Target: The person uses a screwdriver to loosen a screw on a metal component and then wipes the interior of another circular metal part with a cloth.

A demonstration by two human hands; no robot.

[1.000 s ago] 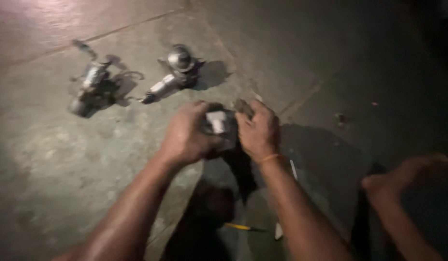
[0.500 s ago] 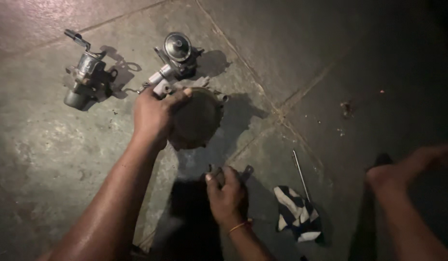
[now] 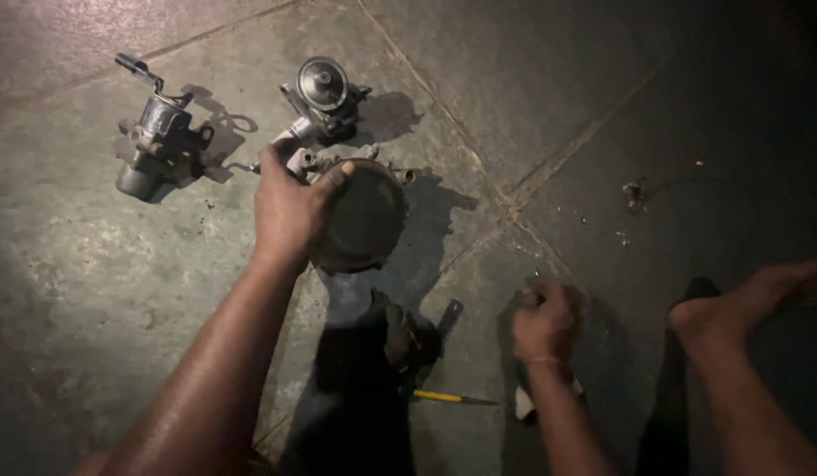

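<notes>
Nearest me, a yellow-handled screwdriver (image 3: 445, 397) lies on the grey concrete floor (image 3: 91, 291), just beside a dark metal wrench (image 3: 447, 316). My right hand (image 3: 546, 319) hovers low over the floor, curled into a fist; what its grip encloses, if anything, I cannot tell. My bare foot (image 3: 750, 300) rests off to the right. Further out, my left hand (image 3: 289, 210) grips the rim of a round, dark, greasy metal housing (image 3: 363, 218), thumb over its edge, the part tilted above the floor. Beyond it sit a small grey metal pump with a domed cap (image 3: 321, 101) and, to its left, a second grey cast-metal pump with a bent lever (image 3: 157, 137), well apart.
</notes>
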